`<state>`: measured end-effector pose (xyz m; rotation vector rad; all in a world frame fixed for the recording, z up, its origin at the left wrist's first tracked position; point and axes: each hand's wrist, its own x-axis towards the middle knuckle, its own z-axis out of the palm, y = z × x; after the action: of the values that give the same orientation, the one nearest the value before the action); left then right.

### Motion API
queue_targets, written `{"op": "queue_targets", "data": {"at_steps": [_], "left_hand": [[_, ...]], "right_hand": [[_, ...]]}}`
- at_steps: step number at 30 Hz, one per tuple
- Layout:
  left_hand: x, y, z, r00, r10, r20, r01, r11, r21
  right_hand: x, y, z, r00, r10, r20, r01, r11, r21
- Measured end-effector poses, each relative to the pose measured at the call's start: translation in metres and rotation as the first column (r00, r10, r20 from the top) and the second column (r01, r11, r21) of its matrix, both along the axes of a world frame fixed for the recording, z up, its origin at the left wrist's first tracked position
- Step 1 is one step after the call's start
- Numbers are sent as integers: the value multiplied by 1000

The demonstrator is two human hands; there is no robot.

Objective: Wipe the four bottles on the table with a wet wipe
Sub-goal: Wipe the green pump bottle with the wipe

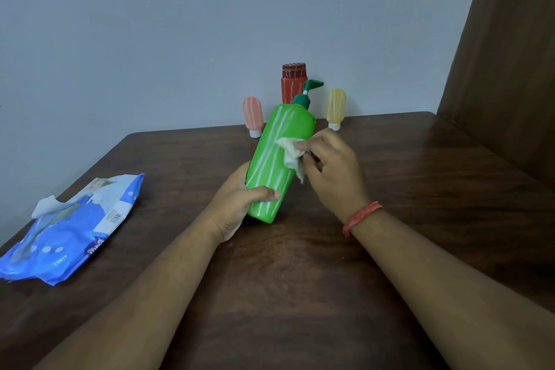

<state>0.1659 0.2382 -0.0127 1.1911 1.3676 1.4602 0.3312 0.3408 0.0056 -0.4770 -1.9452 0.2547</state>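
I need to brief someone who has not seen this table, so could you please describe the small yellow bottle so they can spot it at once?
Look to the far edge of the dark wooden table, by the grey wall. Three bottles stand there: a tall red bottle, a small pink bottle and a small yellow bottle. It is the rightmost one, translucent yellow, standing on its white cap.

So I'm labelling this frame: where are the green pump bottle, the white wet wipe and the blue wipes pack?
green pump bottle (pixel 270 159), head view, striped body
white wet wipe (pixel 289 153), head view, crumpled middle
blue wipes pack (pixel 69 228), head view, top face
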Motion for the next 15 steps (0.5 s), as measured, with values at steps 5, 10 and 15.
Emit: {"op": "queue_targets", "data": {"at_steps": [5, 10, 15], "left_hand": [[-1, 1, 1, 997, 19, 77, -21, 1000, 23], [-3, 0, 2, 990, 12, 140, -19, 999, 44], [-3, -1, 3, 986, -21, 165, 15, 999, 41]], "right_hand": [[-4, -6, -2, 993, 86, 83, -91, 994, 54], [-4, -9, -4, 987, 126, 103, -129, 992, 17], [-5, -5, -2, 999, 51, 2, -51, 998, -22]]}}
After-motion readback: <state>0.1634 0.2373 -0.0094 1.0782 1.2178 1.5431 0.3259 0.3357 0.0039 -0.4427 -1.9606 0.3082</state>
